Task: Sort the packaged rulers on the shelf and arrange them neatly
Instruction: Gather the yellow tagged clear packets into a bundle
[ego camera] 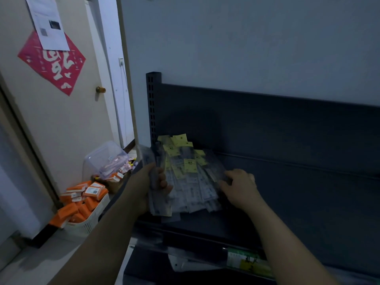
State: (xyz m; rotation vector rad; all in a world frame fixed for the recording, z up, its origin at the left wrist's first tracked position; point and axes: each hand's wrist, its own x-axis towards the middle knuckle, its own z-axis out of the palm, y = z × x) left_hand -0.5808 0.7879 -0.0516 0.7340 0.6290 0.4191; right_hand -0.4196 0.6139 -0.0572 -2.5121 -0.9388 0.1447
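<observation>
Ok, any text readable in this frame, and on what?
Red door poster: one large white character, possibly an inverted "福"; not certain.
White sheet: print too small.
Packaged rulers: yellow labels blurred.
Orange boxes: labels blurred.
Green label, lower shelf: blurred.
</observation>
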